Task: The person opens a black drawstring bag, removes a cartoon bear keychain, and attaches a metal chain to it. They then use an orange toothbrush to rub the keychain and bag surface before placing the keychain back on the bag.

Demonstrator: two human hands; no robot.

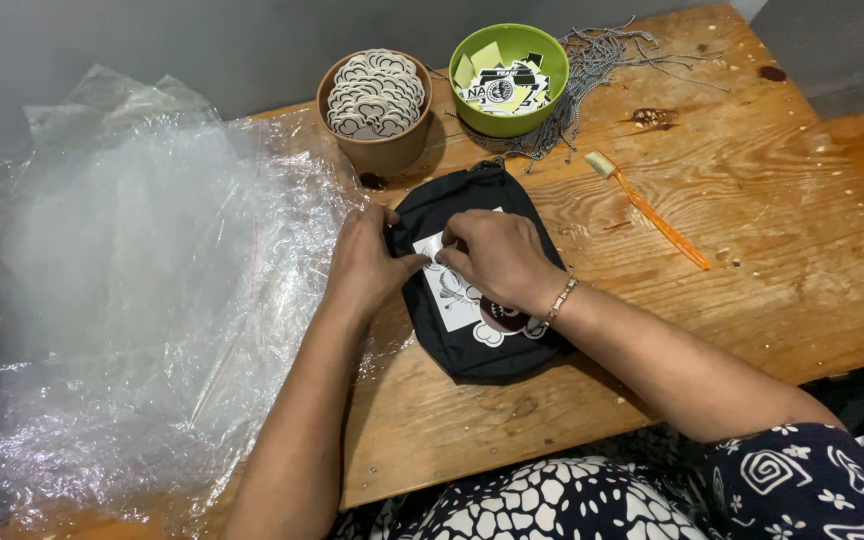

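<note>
While both our hands sit on the black pouch (pixel 472 345) at the middle of the wooden table (pixel 752 250), we judge the step as fixing or tucking the white printed card (pixel 449 295) on its front. Left hand (pixel 367 265) has fingers curled and pressed together, pinning the card's edge; right hand (pixel 497 258) pinches near the card's top corner, fingertips bunched. Next move likely needs steady flat pressure so the card lies square. Pouch: soft matte fabric, rounded. Clear crinkly plastic bags (pixel 142 290) lie left. Brown pot (pixel 377 105) holds cloud-shaped stickers, green bowl (pixel 509 75) printed tags; an orange toothbrush (pixel 652 210) lies right.
</note>
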